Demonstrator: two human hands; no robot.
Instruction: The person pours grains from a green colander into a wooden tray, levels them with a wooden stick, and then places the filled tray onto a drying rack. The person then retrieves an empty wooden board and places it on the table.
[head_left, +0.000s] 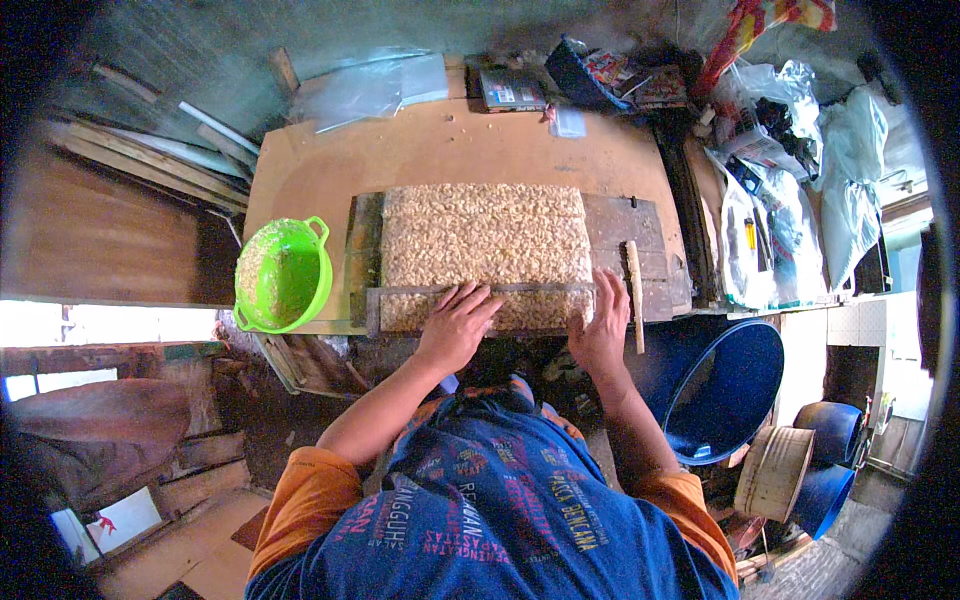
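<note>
A flat rectangular slab of pale soybean-like pieces (484, 240) lies before me on a dark wooden board (630, 217). Across its near part runs a thin dark frame bar (540, 287), with more pieces on the near side of it. My left hand (463, 322) rests on the near strip, its fingertips at the bar. At the slab's near right corner is my right hand (602, 319), fingers pointing away from me along the edge. Both hands are flat; whether either grips the frame is not clear. A wooden stick (634, 296) lies just right of my right hand.
A bright green basin (300, 277) with the same pieces stands at the table's left edge. Clear plastic sheets (375, 86), a dark blue basket (581, 75) and a small clear bag (568, 122) lie at the back. A large blue drum (724, 394) is at the lower right.
</note>
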